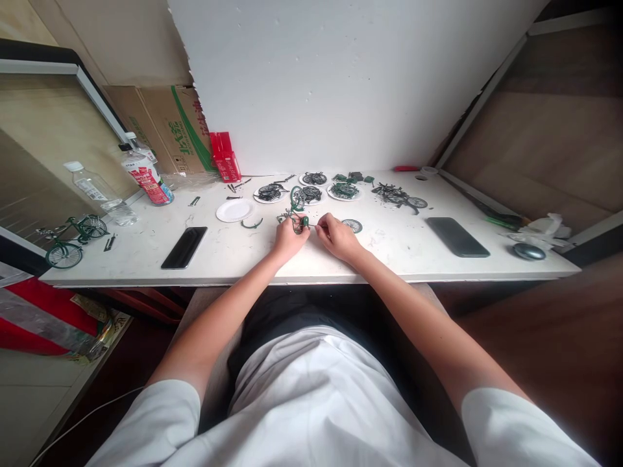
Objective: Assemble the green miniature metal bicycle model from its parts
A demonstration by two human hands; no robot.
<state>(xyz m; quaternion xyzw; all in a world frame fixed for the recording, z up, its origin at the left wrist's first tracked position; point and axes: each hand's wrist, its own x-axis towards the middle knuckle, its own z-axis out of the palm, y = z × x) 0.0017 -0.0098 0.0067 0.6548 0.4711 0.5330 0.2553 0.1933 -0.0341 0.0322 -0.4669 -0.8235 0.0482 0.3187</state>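
Observation:
My left hand is closed around a partly assembled green model bicycle, with one wheel sticking up above the fingers. Close on its right, my right hand has its thumb and fingers pinched together; whatever they hold is too small or hidden to name. A loose spoked wheel lies just beyond the right hand. Left of the hands, a curved dark green part rests near an empty white paper plate. Behind them stand several plates of small dark parts, one a plate of green pieces.
A finished-looking green model bicycle stands at the far left, near plastic bottles. One phone lies left and a dark flat slab right. A heap of bicycle parts sits at back right, a red box at back left.

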